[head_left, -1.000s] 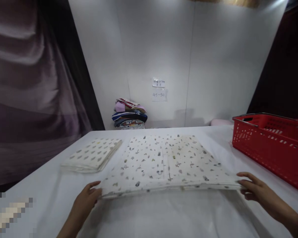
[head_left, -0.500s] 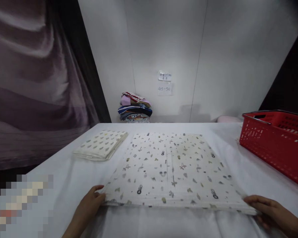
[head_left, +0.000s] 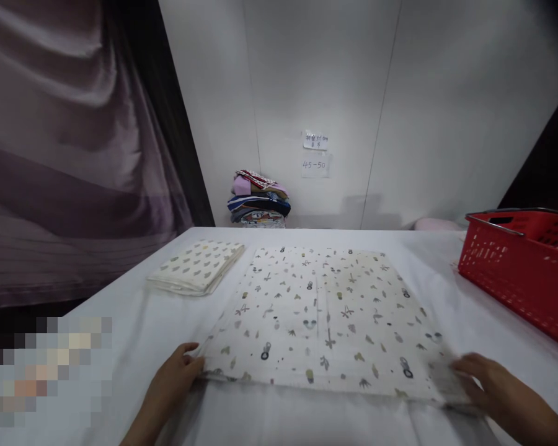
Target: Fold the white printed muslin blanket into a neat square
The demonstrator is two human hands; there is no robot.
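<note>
Cloth: the printed cloth (head_left: 325,310) lies flat in folded layers at the middle of the white table (head_left: 446,272), with its near edge facing you.
Left hand: your left hand (head_left: 179,375) is closed on the near left corner, thumb on top, fingers at the edge and seemingly tucked under.
Right hand: your right hand (head_left: 493,384) sits at the near right corner, blurred. You cannot tell whether it pinches the layers or only rests on them.
Grip: judging by the stacked edge, take all the layers at each corner together, not the top sheet alone, or the fold may slide apart.
Tension: hold the two corners level and the near edge taut between them. Slack in the middle looks likely to crease.
Clearances: a folded spotted cloth (head_left: 198,266) lies near the far left corner, apart from it. A red basket (head_left: 521,272) stands well off to the right.
Background: a stack of clothes (head_left: 259,198) stands against the wall under two paper notes (head_left: 315,152); a dark curtain (head_left: 65,155) hangs at left.
</note>
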